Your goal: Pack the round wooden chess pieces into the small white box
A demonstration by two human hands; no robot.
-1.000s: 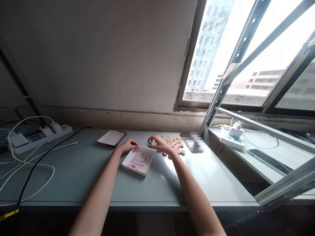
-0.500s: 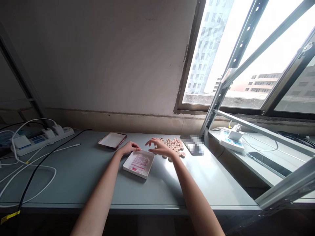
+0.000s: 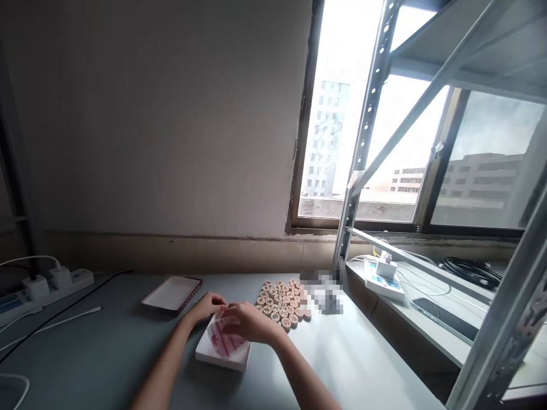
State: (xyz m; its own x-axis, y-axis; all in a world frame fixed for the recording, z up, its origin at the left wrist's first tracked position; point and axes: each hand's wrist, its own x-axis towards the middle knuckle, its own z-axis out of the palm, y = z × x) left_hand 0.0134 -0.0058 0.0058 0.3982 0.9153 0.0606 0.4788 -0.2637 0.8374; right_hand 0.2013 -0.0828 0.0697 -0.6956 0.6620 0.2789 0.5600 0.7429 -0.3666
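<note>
A shallow white box (image 3: 220, 363) sits on the table in front of me. Inside it, a thin clear plastic sheet (image 3: 224, 340) with red printing is bent and partly raised. My right hand (image 3: 252, 323) reaches over the box, its fingers closed on the sheet's far edge. At the box's far left corner, my left hand (image 3: 209, 304) grips the rim with bent fingers; the fingertips are partly hidden. Just right of my right hand lies a cluster of round wooden Chinese chess pieces (image 3: 282, 304), several with carved characters. The dark-edged box lid (image 3: 171, 294) rests to the left, hollow side up.
Power strips stand at the far left (image 3: 81, 279) and on the right-hand shelf (image 3: 384, 282), with white and black cables. A phone (image 3: 444, 320) lies on that shelf. A metal rack post (image 3: 361, 148) rises beside the table. A pixelated patch covers something behind the pieces.
My right hand has moved left over the box and taken hold of the plastic sheet, which is now lifted and bent. The left hand stays by the box corner. The view has tilted up and right.
</note>
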